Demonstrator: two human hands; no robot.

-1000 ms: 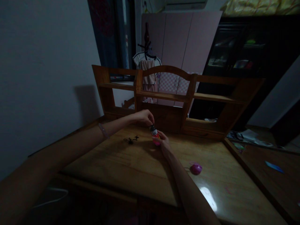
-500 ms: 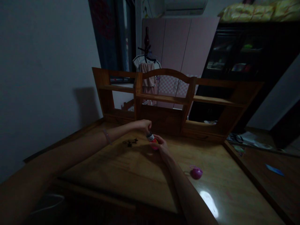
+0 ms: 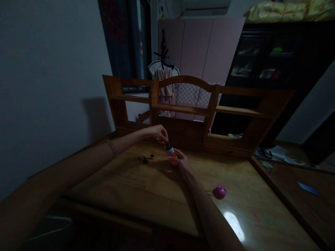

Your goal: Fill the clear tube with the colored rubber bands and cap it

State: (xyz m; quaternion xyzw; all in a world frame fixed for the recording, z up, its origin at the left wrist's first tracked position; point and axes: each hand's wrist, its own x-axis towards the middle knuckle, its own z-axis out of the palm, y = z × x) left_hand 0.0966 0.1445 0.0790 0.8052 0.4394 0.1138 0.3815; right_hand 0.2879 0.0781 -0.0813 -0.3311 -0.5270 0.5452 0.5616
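While the left hand pinches its fingers on the cap | small bottle slightly tilted over the table's far middle | right hand fingers wrapped round its body | best: steady the body, level it, turn only the cap.

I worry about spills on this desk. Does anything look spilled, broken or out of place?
Nothing looks spilled. The small bottle leans, held in the right hand, left hand at its cap. Loose black bits lie beside it.
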